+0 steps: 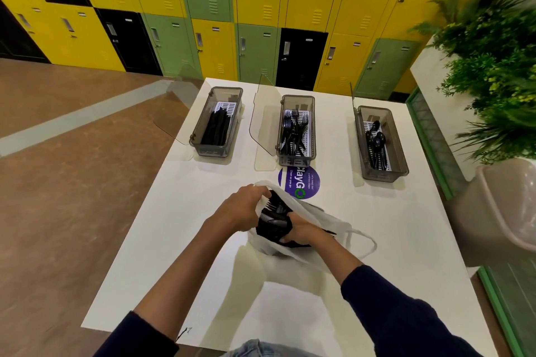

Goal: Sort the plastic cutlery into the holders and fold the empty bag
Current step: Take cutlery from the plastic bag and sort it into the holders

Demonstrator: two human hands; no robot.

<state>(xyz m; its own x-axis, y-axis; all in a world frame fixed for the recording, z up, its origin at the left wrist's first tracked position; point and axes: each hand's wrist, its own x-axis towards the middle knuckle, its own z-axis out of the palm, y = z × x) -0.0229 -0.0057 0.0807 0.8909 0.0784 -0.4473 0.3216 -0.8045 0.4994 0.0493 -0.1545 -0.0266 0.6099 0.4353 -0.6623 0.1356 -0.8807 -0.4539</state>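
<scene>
A white plastic bag (322, 220) lies on the white table (406, 240), its mouth held open. My left hand (243, 207) grips the bag's upper rim. My right hand (301, 230) is inside the bag, closed around a bunch of black plastic cutlery (274, 219). At the table's far side stand three grey holders with lids raised: the left holder (217, 122) has black knives, the middle holder (297, 130) has forks, the right holder (380, 143) has spoons.
A round purple sticker (304, 182) sits on the table between the bag and the middle holder. Coloured lockers (261, 9) line the back wall. A planter with green plants (493, 66) and a beige chair (507, 206) stand on the right.
</scene>
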